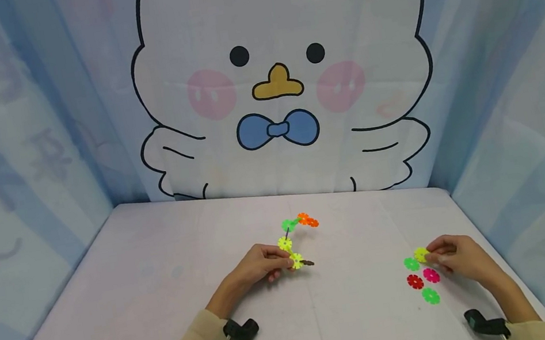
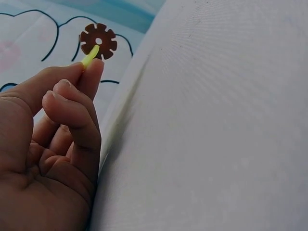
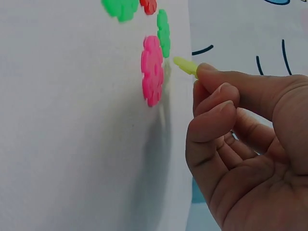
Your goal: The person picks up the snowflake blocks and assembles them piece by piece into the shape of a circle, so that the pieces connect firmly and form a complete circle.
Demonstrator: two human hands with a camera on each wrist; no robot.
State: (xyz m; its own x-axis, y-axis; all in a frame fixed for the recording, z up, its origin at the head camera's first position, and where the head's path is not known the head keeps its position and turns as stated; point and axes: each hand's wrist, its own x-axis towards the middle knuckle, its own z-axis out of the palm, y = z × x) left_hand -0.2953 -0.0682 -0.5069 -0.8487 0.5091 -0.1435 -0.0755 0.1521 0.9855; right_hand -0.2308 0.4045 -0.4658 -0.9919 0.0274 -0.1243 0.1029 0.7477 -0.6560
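My left hand (image 1: 263,263) pinches a yellow notched disc (image 1: 296,261) of a joined chain of snowflake discs between thumb and fingertip. The chain runs from a brown disc (image 2: 98,41), through yellow and green discs (image 1: 288,225), to orange discs (image 1: 304,219) at its far end. At the right, my right hand (image 1: 459,257) pinches a loose yellow disc (image 3: 185,65) by its edge. Beside that hand lie a pink disc (image 3: 152,71), a red disc (image 1: 415,282) and two green discs, one nearer (image 1: 431,296) and one farther (image 1: 411,264).
A white-covered table (image 1: 365,308) lies under both hands. Behind it hangs a curtain (image 1: 283,168) with a cartoon bird, and printed curtains stand at both sides. A black wrist device (image 1: 242,331) sits on the left sleeve, another (image 1: 485,324) on the right.
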